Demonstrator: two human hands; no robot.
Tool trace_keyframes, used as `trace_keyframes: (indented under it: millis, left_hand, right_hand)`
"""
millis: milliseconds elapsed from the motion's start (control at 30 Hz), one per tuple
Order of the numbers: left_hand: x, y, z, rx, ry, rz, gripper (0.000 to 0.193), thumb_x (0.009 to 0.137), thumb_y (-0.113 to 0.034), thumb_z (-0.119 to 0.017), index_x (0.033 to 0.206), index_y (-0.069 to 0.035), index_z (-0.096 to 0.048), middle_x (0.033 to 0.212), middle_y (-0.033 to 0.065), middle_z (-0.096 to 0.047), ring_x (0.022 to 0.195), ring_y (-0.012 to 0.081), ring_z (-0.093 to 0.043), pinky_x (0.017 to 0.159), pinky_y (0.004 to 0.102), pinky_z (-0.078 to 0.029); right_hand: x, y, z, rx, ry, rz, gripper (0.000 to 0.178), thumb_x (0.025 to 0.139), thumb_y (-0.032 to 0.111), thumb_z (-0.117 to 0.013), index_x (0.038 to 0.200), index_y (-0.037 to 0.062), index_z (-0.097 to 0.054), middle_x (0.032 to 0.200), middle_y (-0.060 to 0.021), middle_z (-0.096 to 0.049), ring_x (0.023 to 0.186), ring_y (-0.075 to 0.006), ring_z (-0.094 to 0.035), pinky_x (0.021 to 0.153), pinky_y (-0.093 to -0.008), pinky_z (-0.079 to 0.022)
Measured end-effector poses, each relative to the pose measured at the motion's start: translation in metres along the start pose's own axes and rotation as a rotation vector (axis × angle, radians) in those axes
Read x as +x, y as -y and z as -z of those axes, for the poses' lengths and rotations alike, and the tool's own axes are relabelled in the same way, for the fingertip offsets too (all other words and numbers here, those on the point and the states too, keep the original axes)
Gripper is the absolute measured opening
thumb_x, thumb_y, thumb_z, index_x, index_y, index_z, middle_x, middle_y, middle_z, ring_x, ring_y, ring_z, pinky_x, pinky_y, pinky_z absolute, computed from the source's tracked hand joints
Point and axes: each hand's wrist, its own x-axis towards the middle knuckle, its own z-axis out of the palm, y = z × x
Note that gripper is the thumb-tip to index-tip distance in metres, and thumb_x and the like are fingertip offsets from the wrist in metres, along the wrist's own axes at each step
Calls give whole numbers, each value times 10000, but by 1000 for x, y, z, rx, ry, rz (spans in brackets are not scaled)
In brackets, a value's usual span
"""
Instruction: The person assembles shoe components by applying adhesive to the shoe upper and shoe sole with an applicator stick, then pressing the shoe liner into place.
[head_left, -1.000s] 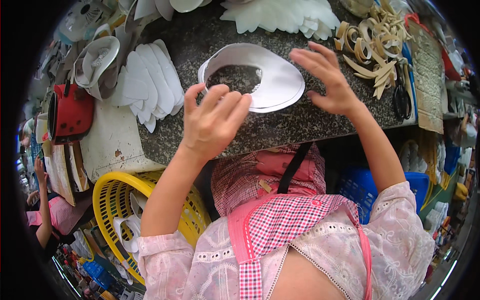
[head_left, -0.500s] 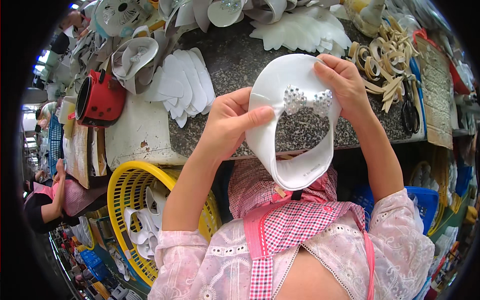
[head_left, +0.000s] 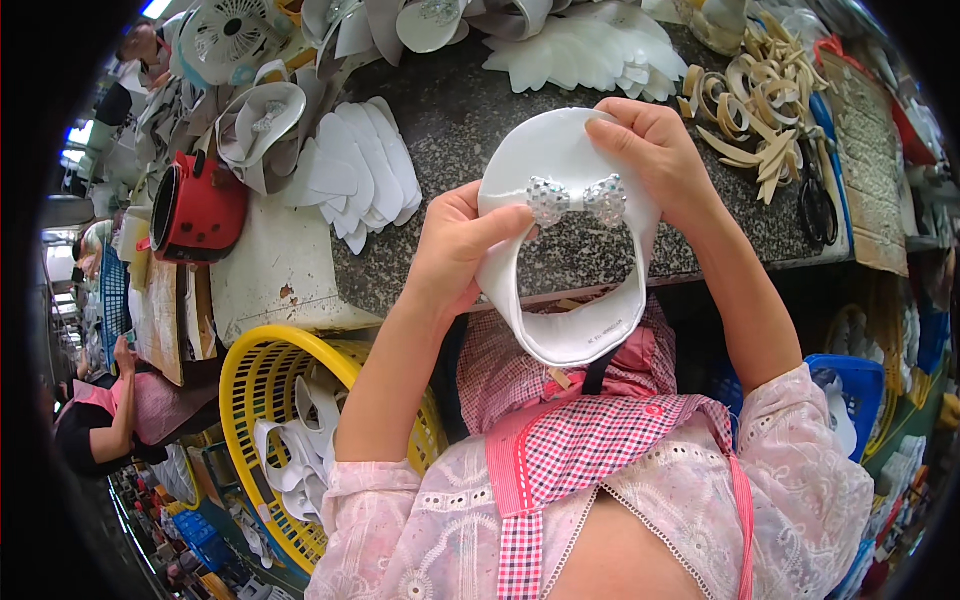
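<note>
Between my hands is a white shoe upper [head_left: 535, 150], a closed loop with a wide rounded front and a narrower band at the bottom. A sparkling silver bow [head_left: 577, 200] sits across the inner edge of its front. My left hand [head_left: 452, 245] pinches the left side, thumb on top beside the bow. My right hand [head_left: 655, 155] grips the upper right edge, its thumb on the white surface and the fingers partly hidden behind. The upper is held above the table's front edge, and dark speckled stone shows through its opening.
On the speckled table [head_left: 430, 120] lie fanned white insole-shaped pieces [head_left: 355, 165], more white pieces [head_left: 590, 50], beige strips [head_left: 760, 100] and black scissors [head_left: 818, 205]. A red pot [head_left: 205, 205] stands left. A yellow basket [head_left: 235, 400] holds white uppers; a blue basket [head_left: 850, 385] sits right. Another person [head_left: 120, 400] is far left.
The shoe upper and both hands have shifted slightly left, and the upper has turned a little so the bow lies more level. Both hands keep their hold.
</note>
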Motion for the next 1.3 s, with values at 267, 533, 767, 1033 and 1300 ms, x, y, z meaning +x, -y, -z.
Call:
trace_keyframes:
  millis: [267, 533, 767, 1033, 1300]
  left_hand:
    - [5, -2, -9, 60, -80, -56, 133, 829, -139, -624, 855, -16, -579, 591, 18, -547, 384, 36, -420, 329, 162, -305]
    - [19, 16, 13, -230, -101, -152, 165, 867, -199, -603, 825, -52, -542, 574, 2, -487, 405, 35, -375, 363, 169, -292]
    - [18, 25, 16, 15, -220, -378, 265, 827, -143, -648, 1027, 17, -578, 779, 55, -629, 602, 95, -569, 550, 195, -451]
    - [53, -36, 37, 830, 174, -81, 270, 801, -262, -649, 932, -26, -654, 760, 27, -629, 681, 100, -581, 619, 240, -461]
    - [81, -18, 54, -92, -289, -333, 174, 764, -131, -700, 683, -1, -617, 655, 76, -615, 523, 111, -579, 429, 216, -435]
  right_hand:
    - [-6, -8, 1, 157, -41, -86, 220, 897, 215, -543, 865, 1, -584, 733, 5, -587, 608, -24, -524, 535, -174, -419]
    - [-24, -16, -11, 641, -109, -229, 268, 854, 176, -585, 1021, -26, -531, 770, -83, -611, 590, -123, -589, 522, -249, -490]
    - [-22, -22, -20, 585, -148, -200, 263, 795, 82, -614, 1019, -40, -547, 794, -69, -611, 574, -72, -567, 495, -202, -464]
    - [-13, -17, -29, 200, 68, -249, 235, 796, 160, -620, 902, -50, -620, 710, -45, -620, 551, -63, -563, 484, -188, -446]
    - [-53, -35, -64, 1060, 71, -103, 482, 833, 228, -605, 1186, -68, -463, 1105, -121, -586, 1039, -235, -560, 951, -385, -396]
